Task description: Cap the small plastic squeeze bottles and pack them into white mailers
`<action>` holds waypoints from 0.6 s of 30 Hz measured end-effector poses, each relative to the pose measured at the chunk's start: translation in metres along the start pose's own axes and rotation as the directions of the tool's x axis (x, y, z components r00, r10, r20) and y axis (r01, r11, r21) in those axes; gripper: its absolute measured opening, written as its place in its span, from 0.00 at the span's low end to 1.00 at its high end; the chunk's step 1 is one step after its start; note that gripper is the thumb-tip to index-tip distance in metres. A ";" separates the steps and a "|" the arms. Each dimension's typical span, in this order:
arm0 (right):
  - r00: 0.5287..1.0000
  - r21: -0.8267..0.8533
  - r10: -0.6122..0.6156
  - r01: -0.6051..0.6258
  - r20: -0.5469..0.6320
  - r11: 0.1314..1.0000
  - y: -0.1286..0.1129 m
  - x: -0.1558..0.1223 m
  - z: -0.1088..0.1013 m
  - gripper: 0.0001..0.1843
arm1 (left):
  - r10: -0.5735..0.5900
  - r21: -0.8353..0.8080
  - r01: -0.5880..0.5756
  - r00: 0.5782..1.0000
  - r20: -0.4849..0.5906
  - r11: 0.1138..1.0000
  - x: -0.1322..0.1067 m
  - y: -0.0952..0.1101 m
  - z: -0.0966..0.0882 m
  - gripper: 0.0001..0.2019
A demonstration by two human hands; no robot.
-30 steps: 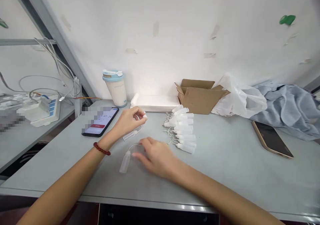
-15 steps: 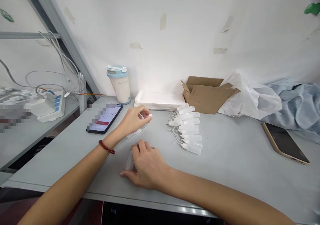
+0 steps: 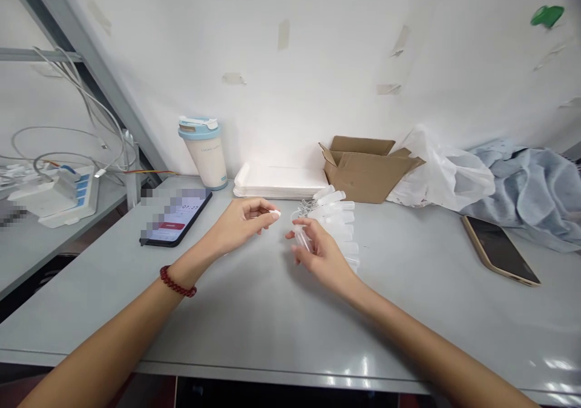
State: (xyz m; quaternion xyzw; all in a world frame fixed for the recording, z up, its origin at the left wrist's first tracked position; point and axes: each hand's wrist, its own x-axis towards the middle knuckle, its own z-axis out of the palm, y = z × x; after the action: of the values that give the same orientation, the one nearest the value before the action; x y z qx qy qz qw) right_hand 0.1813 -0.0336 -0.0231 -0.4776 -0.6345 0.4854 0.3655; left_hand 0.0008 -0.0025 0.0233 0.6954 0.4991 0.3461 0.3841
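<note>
My left hand (image 3: 238,225) is above the table, thumb and forefinger pinching a small white piece (image 3: 275,213) whose kind is hard to make out. Facing it, my right hand (image 3: 327,255) has its fingers around a small clear plastic bottle (image 3: 302,238), held tilted, with a thin white loop near its upper end. Just behind and to the right of that hand lie several translucent bottles (image 3: 345,206) with strings, side by side in a row. My right hand covers part of the row.
A phone (image 3: 177,219) with a lit screen lies left, below a lidded cup (image 3: 206,157). White flat sheets or trays (image 3: 279,181) are stacked by the wall, beside an open cardboard box (image 3: 367,175). Further right are a plastic bag (image 3: 440,175), blue cloth (image 3: 540,190) and another phone (image 3: 499,250).
My right hand has lifted from the table's front part and moved up and right, now with a clear bottle in it. My left hand still pinches the white piece. The view has shifted slightly.
</note>
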 end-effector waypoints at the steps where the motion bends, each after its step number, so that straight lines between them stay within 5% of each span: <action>1: 1.000 0.036 -0.010 0.011 -0.013 0.999 0.000 0.000 -0.002 0.21 | 0.002 -0.006 -0.001 1.000 0.024 1.000 -0.001 0.001 0.002 0.09; 8: 0.985 -0.106 -0.123 0.111 -0.120 0.988 0.001 -0.002 -0.007 0.15 | 0.035 -0.076 -0.026 0.992 0.120 0.997 -0.005 0.003 0.010 0.13; 18: 0.972 -0.387 -0.212 0.158 -0.100 0.908 0.005 -0.005 0.005 0.15 | 0.059 -0.132 -0.039 0.987 0.152 0.990 -0.011 -0.003 0.023 0.13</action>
State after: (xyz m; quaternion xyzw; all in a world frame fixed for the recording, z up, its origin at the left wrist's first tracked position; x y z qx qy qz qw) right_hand 0.1795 -0.0391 -0.0292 -0.5093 -0.7312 0.2831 0.3549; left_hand 0.0165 -0.0167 0.0089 0.7060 0.4270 0.3318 0.4574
